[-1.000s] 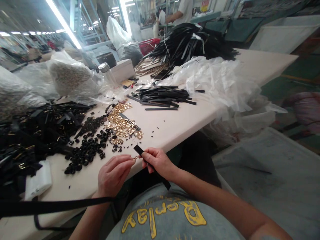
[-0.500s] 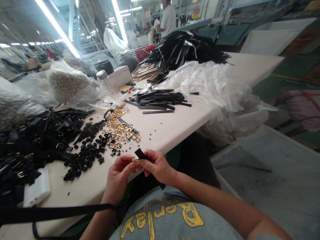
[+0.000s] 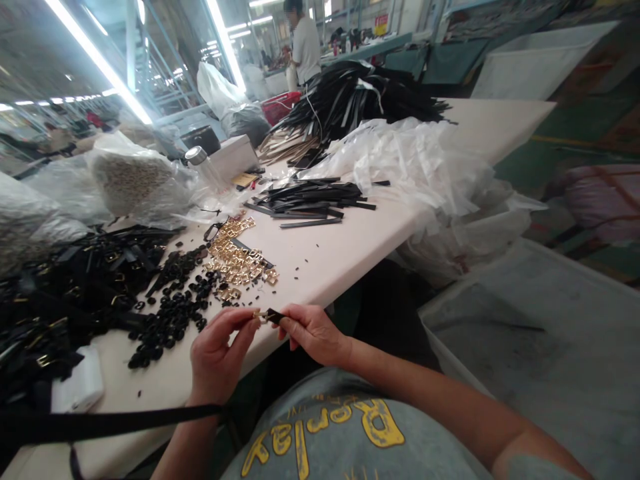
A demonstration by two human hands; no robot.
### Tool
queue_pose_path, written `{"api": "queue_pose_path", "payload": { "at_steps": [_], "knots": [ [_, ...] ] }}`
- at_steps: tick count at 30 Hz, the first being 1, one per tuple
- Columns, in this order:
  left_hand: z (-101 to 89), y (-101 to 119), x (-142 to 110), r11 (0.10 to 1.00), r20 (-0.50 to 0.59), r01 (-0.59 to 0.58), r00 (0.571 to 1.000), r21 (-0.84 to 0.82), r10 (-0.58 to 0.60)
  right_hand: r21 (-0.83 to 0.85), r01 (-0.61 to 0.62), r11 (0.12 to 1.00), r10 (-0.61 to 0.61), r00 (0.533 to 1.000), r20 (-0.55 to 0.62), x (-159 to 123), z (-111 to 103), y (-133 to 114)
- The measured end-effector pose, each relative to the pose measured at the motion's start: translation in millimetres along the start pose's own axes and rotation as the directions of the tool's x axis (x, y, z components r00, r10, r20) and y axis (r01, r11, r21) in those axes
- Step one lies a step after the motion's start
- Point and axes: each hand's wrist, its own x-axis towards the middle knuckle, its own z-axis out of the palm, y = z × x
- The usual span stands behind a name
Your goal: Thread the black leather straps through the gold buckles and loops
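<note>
Over the table's near edge, my left hand [image 3: 223, 347] pinches a small gold buckle [image 3: 261, 314] between thumb and fingertips. A short black strap [image 3: 274, 316] is gripped in my right hand [image 3: 313, 333], its end meeting the buckle. Whether the strap passes through the buckle I cannot make out. Just beyond my hands lies a spread of gold buckles [image 3: 237, 260]. Left of them are small black round pieces [image 3: 170, 323] in a loose heap. Flat black straps [image 3: 315, 198] lie in a pile farther back.
Black straps with buckles [image 3: 100, 280] are heaped at the left, near a white block [image 3: 80, 383]. Clear plastic bags [image 3: 133, 177] stand behind. White plastic wrapping [image 3: 400, 160] hangs over the right edge above a pale bin [image 3: 500, 333]. A person [image 3: 305, 47] stands in the background.
My left hand has drawn slightly left with the buckle. The strap, upright before, now points left toward it, and its lower end no longer shows. The whole view has shifted a little.
</note>
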Motion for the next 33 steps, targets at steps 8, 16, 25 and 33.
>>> {"api": "queue_pose_path", "payload": {
  "at_steps": [8,16,25,33],
  "knots": [
    [2.6,-12.2,3.1,0.898,0.21,0.391,0.913,-0.2,-0.35,-0.191,0.091,0.977,-0.08,0.995,0.064,-5.1,-2.7,0.7],
    [17.1,-11.7,-7.2,0.704,0.261,0.526,0.85,-0.478,-0.457,-0.282,0.013,0.959,-0.005,1.0,0.03,-4.4,-2.4,-6.0],
    [13.2,-15.3,-10.6,0.724,0.282,0.554,0.833,-0.411,-0.477,-0.572,0.191,0.797,-0.147,0.981,0.124,-4.3,-1.0,-13.9],
    [13.5,-14.8,-4.7,0.603,0.308,0.604,0.792,-0.521,-0.526,-0.473,0.198,0.859,-0.135,0.977,0.163,-6.0,-2.1,-12.2]
  ]
}}
